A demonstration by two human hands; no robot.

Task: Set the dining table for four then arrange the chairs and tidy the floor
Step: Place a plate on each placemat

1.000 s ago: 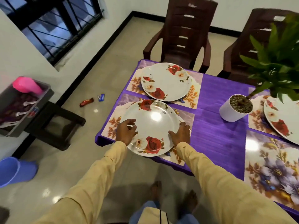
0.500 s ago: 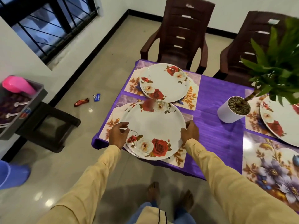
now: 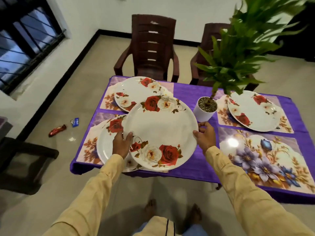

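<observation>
Where the floor shows, far left: a red foil wrapper [image 3: 57, 132] and a small blue wrapper [image 3: 75, 122] lie near each other on the pale tiles, apart from the table.
Table: a rectangular dining table under a purple cloth [image 3: 185, 92].
Near-left place: a white round rose-patterned plate [image 3: 105, 147] lies on a floral placemat [image 3: 87, 150], partly hidden by the held plate.
Left hand [image 3: 121, 145]: grips the held plate's left rim, thumb on top, fingers tucked beneath.
Held plate [image 3: 160, 130]: a second white round plate with red and cream roses, carried between both hands above the near-left place, roughly level; its far edge overlaps the far-left plate in view.
Far-left plate [image 3: 134, 92]: same rose pattern, on its own placemat before a brown plastic armchair [image 3: 153, 48].
Right hand [image 3: 204, 138]: grips the held plate's right rim, thumb on top, fingers curled behind the edge.
Centre: a white cylindrical pot [image 3: 203, 113] holds a green leafy plant [image 3: 238, 48].
Far-right plate [image 3: 252, 111]: rose-patterned, on a placemat; a second brown chair [image 3: 207, 40] stands behind.
Near-right place: a placemat with purple and blue flowers [image 3: 265, 159] lies flat on the cloth.
</observation>
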